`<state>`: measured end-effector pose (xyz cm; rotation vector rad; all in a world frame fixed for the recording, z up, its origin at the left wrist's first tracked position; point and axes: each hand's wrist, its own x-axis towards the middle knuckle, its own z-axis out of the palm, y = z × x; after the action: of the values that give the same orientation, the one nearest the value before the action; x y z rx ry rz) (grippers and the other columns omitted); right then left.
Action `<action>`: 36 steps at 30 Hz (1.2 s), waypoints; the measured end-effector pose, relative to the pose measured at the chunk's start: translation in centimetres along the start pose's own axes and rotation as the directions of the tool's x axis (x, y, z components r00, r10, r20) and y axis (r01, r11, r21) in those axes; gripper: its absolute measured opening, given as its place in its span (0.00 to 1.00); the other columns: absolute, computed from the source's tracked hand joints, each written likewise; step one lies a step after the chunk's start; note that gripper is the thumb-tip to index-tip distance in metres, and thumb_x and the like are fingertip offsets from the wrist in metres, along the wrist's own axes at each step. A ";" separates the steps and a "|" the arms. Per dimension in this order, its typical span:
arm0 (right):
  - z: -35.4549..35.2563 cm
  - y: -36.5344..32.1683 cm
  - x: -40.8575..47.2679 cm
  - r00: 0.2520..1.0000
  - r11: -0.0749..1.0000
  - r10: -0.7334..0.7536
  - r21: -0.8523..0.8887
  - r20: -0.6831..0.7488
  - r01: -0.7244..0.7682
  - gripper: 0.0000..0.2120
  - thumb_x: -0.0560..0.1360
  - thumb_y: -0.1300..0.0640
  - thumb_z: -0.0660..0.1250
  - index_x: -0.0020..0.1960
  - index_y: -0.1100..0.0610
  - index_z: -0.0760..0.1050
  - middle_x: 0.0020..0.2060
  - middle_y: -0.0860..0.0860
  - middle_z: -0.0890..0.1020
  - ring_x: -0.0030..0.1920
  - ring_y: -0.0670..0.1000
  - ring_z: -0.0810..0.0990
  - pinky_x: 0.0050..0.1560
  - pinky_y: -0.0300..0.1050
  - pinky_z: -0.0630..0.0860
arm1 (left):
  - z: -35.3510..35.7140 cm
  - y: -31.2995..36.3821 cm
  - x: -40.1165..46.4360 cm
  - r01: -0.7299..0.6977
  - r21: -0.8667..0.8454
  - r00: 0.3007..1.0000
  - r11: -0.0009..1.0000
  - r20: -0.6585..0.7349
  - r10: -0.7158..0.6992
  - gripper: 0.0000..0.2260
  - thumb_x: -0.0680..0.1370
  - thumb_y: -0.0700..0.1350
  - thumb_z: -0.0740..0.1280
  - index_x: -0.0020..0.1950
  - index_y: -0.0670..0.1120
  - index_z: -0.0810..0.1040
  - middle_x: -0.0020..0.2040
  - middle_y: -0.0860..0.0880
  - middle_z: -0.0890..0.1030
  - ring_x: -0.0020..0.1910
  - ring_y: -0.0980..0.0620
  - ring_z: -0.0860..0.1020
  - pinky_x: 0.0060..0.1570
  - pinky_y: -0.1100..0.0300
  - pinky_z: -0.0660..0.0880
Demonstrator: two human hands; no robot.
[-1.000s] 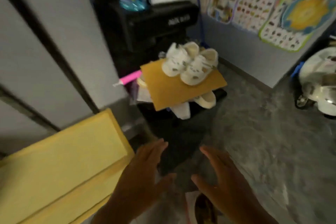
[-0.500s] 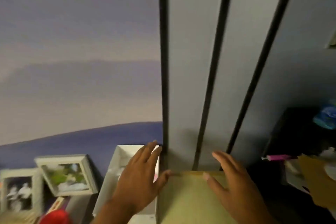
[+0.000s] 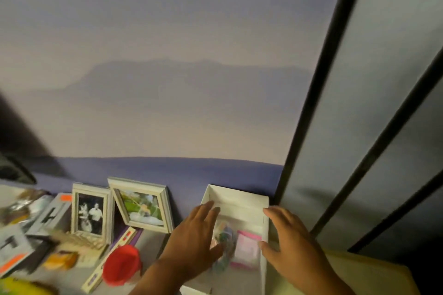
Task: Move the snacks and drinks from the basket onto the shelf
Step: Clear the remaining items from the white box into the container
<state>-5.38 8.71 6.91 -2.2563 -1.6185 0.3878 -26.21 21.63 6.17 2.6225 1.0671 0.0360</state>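
Left hand and right hand both flat, fingers spread and relaxed, gripping nothing, hovering over either side of a white rectangular cardboard box against the matte purple wall. Box holds a clear plastic bag of multicoloured bits and a flat pink packet; no print legible, blur too heavy. Left of box: two white moulded picture frames, one with a black-and-white photo, one tilted with a colour photo. Round red plastic lid in front. Yellow flat box at right. Basket not visible.
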 end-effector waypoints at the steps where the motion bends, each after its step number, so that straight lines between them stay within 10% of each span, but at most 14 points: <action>1: 0.6 -0.1 1.0 0.999 1.000 -0.005 -0.012 0.040 0.006 0.33 0.76 0.42 0.66 0.77 0.44 0.57 0.76 0.42 0.59 0.75 0.46 0.61 0.71 0.39 0.64 | 0.5 -0.3 0.9 -0.005 0.020 1.000 1.000 0.015 0.004 0.37 0.76 0.66 0.62 0.79 0.54 0.51 0.81 0.54 0.51 0.78 0.52 0.54 0.74 0.54 0.62; 16: 17.9 0.8 10.2 0.861 0.942 0.281 -0.295 0.423 -0.162 0.32 0.71 0.47 0.74 0.69 0.56 0.65 0.64 0.56 0.72 0.63 0.59 0.72 0.61 0.55 0.73 | 13.4 -4.3 8.5 -0.031 0.221 0.943 0.975 0.329 -0.044 0.45 0.72 0.57 0.72 0.78 0.43 0.49 0.73 0.39 0.61 0.72 0.37 0.61 0.73 0.42 0.59; 22: 21.5 1.2 10.1 0.889 0.885 0.365 -0.400 0.278 -0.238 0.20 0.76 0.48 0.66 0.65 0.54 0.68 0.59 0.56 0.74 0.57 0.56 0.74 0.61 0.51 0.73 | 16.0 -5.2 9.4 0.233 -0.177 0.944 0.956 0.276 -0.179 0.33 0.75 0.52 0.70 0.75 0.50 0.57 0.69 0.46 0.65 0.66 0.46 0.69 0.68 0.53 0.68; 26: 21.2 0.6 10.7 0.885 0.884 0.379 -0.388 0.270 -0.260 0.14 0.77 0.49 0.65 0.60 0.52 0.70 0.56 0.53 0.76 0.53 0.53 0.75 0.54 0.49 0.72 | 15.5 -4.9 9.9 0.085 -0.023 0.962 0.996 0.263 -0.076 0.29 0.77 0.53 0.68 0.73 0.46 0.62 0.65 0.42 0.68 0.61 0.45 0.71 0.63 0.51 0.72; 30: 19.1 -0.5 11.6 0.873 0.910 0.370 -0.310 0.317 -0.274 0.20 0.75 0.47 0.69 0.64 0.52 0.70 0.61 0.52 0.75 0.59 0.54 0.73 0.57 0.50 0.73 | 14.4 -5.2 10.3 -0.121 0.084 0.924 0.989 0.375 0.081 0.21 0.77 0.49 0.67 0.68 0.43 0.70 0.64 0.36 0.72 0.60 0.36 0.72 0.59 0.37 0.70; 36: 12.0 -2.7 10.0 0.973 0.974 0.226 -0.027 0.034 -0.225 0.32 0.73 0.35 0.66 0.72 0.48 0.64 0.62 0.48 0.74 0.58 0.49 0.73 0.53 0.39 0.71 | 8.3 -4.1 10.2 0.181 -0.310 0.978 0.933 0.157 -0.138 0.17 0.75 0.46 0.68 0.61 0.48 0.67 0.59 0.46 0.72 0.48 0.51 0.73 0.46 0.61 0.71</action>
<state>-9.43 20.29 -3.04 -2.4732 -1.3927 0.4720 -20.46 29.15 -3.87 2.2083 1.1193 -0.0002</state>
